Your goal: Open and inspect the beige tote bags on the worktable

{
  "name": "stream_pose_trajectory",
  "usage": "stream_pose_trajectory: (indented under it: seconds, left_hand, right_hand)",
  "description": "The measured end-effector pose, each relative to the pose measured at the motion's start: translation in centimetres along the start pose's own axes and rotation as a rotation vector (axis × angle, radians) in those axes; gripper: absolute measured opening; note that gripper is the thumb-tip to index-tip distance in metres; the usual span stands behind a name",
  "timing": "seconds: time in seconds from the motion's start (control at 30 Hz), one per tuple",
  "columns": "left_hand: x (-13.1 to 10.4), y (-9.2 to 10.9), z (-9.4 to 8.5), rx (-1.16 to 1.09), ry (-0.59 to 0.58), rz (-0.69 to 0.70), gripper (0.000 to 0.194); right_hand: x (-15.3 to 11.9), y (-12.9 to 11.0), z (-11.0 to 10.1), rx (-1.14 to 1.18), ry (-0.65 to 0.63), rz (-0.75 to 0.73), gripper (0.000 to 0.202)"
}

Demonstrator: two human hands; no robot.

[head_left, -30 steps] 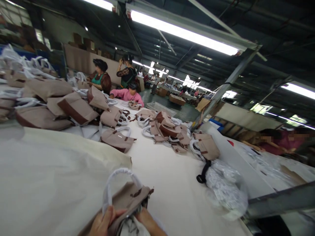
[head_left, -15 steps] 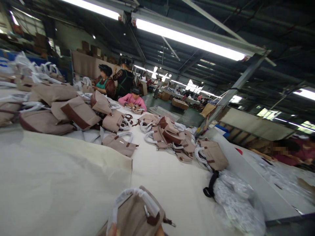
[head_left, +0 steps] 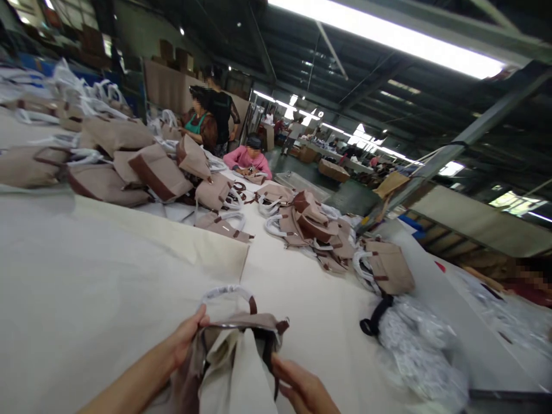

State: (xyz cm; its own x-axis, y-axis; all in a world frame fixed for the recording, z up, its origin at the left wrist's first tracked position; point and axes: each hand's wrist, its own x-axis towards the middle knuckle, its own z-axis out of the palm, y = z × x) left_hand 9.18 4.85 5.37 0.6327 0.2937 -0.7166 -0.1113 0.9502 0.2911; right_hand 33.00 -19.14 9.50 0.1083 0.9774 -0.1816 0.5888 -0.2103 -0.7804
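I see my left hand (head_left: 185, 339) and right hand (head_left: 302, 385) each pinching 1 side of the tan handbag (head_left: 241, 345) mouth, pale stuffing paper (head_left: 237, 374) inside.

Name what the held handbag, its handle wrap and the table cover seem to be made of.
Handbag: matte taupe woven fabric, probably nylon or canvas; it folds softly.
Handle wrap: thin clear plastic film, glossy and crinkled.
Table cover: cream cloth or paper sheet, matte, with creased edges.
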Motion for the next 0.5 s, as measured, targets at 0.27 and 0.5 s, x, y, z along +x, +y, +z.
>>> stream_pose_trajectory:
  seconds: [0.27, 0.5]
  left_hand:
    - [2.3, -0.6, 0.7, 0.158, -0.005, 0.019, 0.065]
    - [3.0, -0.7, 1.3, 0.436, 0.019, 0.120, 0.075]
  right_hand:
    - [0.9, -3.2, 5.5, -0.651, 0.416, -0.396, 0.104]
    - [6.4, -9.1, 4.3, -0.206, -0.399, -0.282, 0.056]
